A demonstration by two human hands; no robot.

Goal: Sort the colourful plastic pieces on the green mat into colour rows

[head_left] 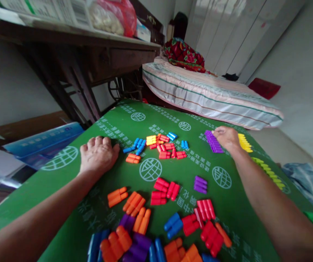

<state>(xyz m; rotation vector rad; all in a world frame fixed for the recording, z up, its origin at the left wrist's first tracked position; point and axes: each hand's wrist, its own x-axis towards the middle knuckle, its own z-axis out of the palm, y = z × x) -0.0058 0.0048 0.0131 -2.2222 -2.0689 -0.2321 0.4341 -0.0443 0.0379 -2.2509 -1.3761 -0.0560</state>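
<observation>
My left hand lies palm down on the green tabletop, thumb out to the side, holding nothing. Close to it are several blue plastic blocks and an orange block. My right hand has its fingers closed at the far end of a strip of joined purple blocks that lies on the tabletop. Just beyond that hand is a strip of yellow blocks, partly hidden. A lime-green strip lies beside my right forearm.
Red blocks are heaped mid-table, with a small purple block nearer me. Orange, purple, blue and red blocks crowd the near edge. A wooden desk stands left, a bed beyond the table, a blue box at lower left.
</observation>
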